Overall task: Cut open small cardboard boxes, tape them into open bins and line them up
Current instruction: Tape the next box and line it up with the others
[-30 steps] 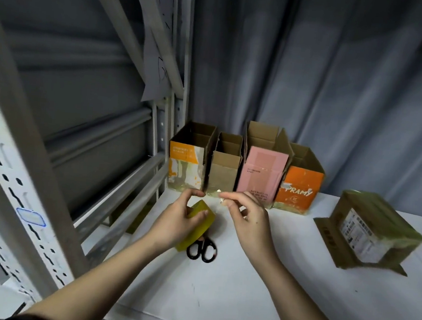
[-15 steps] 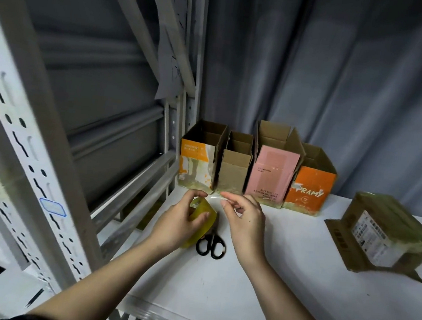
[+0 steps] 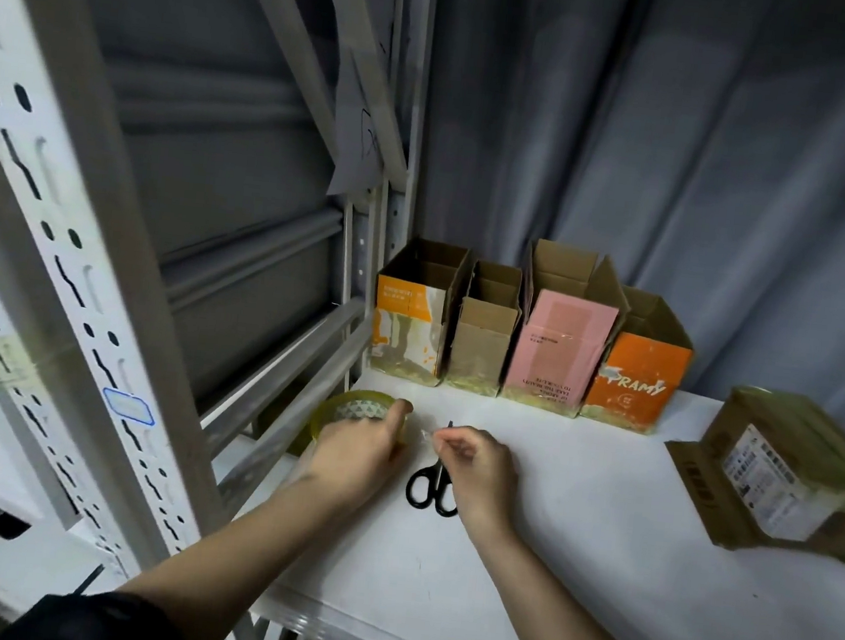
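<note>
My left hand [image 3: 356,455] grips a roll of clear yellowish tape [image 3: 349,411] low over the white shelf top [image 3: 567,566]. My right hand [image 3: 480,472] pinches the loose tape end [image 3: 429,435] just right of the roll. Black-handled scissors [image 3: 433,486] lie shut on the shelf, partly hidden under my right hand. Several open-topped box bins stand in a row at the back: an orange-and-white one [image 3: 406,331], a plain brown one [image 3: 483,341], a pink one [image 3: 557,351] and an orange one [image 3: 637,371]. A tape-wrapped brown box [image 3: 783,468] lies tilted at the right.
A white perforated rack upright [image 3: 78,286] and grey rails [image 3: 303,355] run along the left, close to my left arm. A grey curtain [image 3: 685,138] hangs behind the bins. A paper sheet [image 3: 362,123] hangs from the rack frame.
Both hands have come down toward the shelf with the tape. The roll now lies flatter in my left hand, and my right hand still pinches the tape end close beside it.
</note>
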